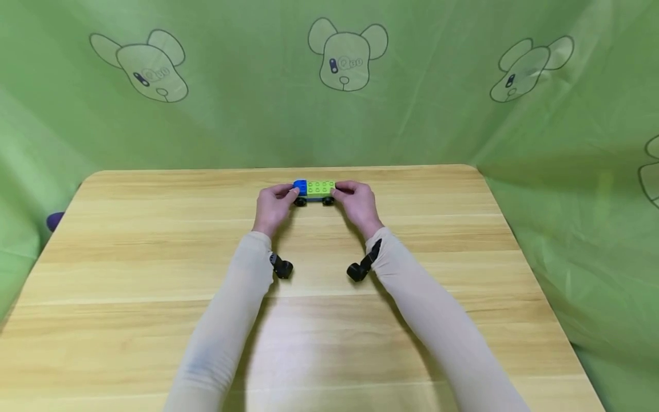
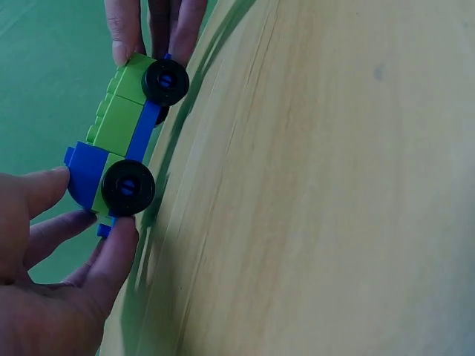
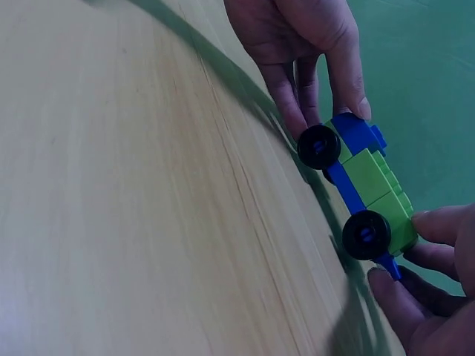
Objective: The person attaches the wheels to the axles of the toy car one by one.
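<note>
A toy car (image 1: 320,188) built from bricks is held at the far side of the table, between two hands. It has a blue curved brick (image 2: 87,169) at its left end, lime-green studded bricks (image 3: 373,180) behind that, and a blue base on black wheels (image 2: 128,188). My left hand (image 1: 271,207) grips the blue end, thumb on one side and fingertips around the front. At the opposite end, my right hand (image 1: 359,206) pinches the green brick and the blue tab of the base. Both wrist views show the car's wheels close over the tabletop.
The wooden table (image 1: 319,332) has its far edge just behind the car. A green curtain (image 1: 247,114) with mouse-head drawings hangs behind and at the sides. Black wrist cameras (image 1: 282,268) jut inward from both sleeves. Something purple (image 1: 54,221) shows beyond the left edge.
</note>
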Available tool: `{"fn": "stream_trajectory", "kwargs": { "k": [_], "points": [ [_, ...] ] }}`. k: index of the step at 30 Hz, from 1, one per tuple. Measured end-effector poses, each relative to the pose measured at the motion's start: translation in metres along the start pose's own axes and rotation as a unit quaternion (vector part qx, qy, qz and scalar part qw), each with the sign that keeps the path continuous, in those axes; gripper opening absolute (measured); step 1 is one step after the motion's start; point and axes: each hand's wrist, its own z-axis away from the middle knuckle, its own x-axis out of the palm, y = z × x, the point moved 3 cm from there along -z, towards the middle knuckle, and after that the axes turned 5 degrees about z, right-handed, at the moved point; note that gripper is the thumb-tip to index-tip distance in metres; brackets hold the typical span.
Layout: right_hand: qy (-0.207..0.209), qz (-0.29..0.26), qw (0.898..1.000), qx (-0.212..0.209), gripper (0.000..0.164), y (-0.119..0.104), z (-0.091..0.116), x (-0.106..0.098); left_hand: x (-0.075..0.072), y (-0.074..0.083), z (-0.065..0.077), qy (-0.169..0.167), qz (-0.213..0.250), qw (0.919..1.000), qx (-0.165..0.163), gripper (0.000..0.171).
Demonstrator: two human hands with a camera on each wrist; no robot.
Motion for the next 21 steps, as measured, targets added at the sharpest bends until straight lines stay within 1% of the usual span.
{"fn": "stream_trajectory", "kwargs": {
  "k": [4, 9, 15, 21],
  "points": [
    [-0.005, -0.004, 1.000, 0.009, 0.033, 0.0018, -0.0006, 0.0019, 0.0007, -0.0030, -0.0024, -0.001, -0.004, 1.0000, -0.005, 0.036],
    [-0.012, -0.030, 0.999, 0.021, 0.033, 0.0029, -0.0012, 0.0034, 0.0010, -0.0034, -0.0032, -0.003, -0.010, 0.9999, -0.006, 0.037],
    [-0.013, -0.043, 0.999, 0.024, 0.034, 0.0048, -0.0024, 0.0043, 0.0017, -0.0025, -0.0029, -0.004, -0.018, 0.9998, -0.008, 0.037],
    [-0.017, -0.055, 0.998, 0.030, 0.035, 0.0078, -0.0015, 0.0037, 0.0027, -0.0037, -0.0010, -0.005, -0.019, 0.9995, -0.023, 0.038]
  ]
}}
